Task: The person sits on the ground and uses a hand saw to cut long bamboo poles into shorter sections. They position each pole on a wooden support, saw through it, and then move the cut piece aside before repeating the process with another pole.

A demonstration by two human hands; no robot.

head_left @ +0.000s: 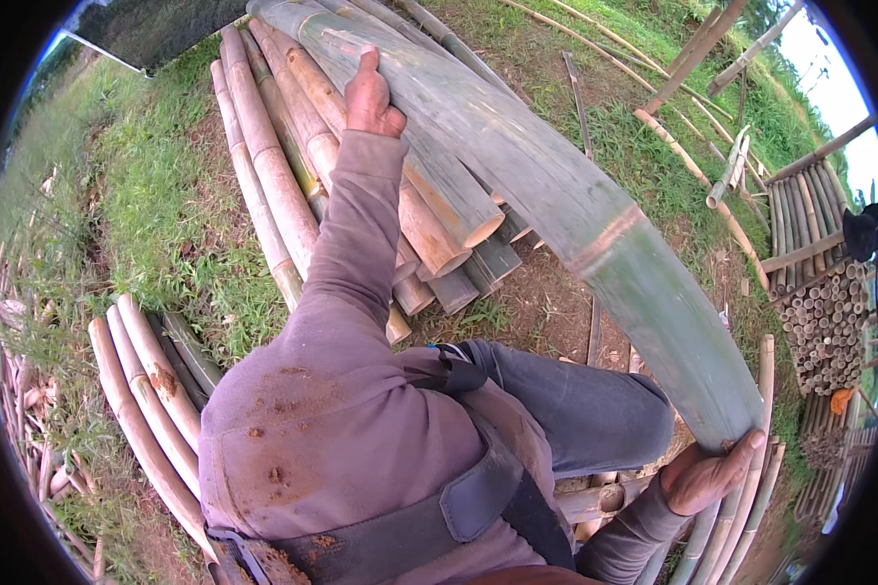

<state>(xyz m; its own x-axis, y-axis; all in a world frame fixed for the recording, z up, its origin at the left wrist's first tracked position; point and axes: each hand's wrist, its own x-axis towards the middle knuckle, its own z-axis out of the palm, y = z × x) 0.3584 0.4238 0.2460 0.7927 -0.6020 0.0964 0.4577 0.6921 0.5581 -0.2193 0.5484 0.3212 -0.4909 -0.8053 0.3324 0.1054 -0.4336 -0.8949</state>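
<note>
Two bare hands are on one thick green bamboo pole (517, 166), which slants across the scene from the far left, above a heap of cut poles (263, 146), down to the near right beside the person's bent, denim-clad leg (576, 400). Up at the far part, the left hand (373, 102) lies against the pole's left edge, one digit stretched out and the rest folded; how tightly it closes I can't tell, since part of it is out of my sight. At the near end, the right hand (704, 476) is spread open, fingers fairly straight, set against the pole's end rather than wrapped around it. A pale joint (605, 241) rings the pole between the two hands, nearer the right one. More poles (746, 512) lie just beyond that right hand, and another small group (146, 380) lies on the grass (146, 214) at the near left.
</note>
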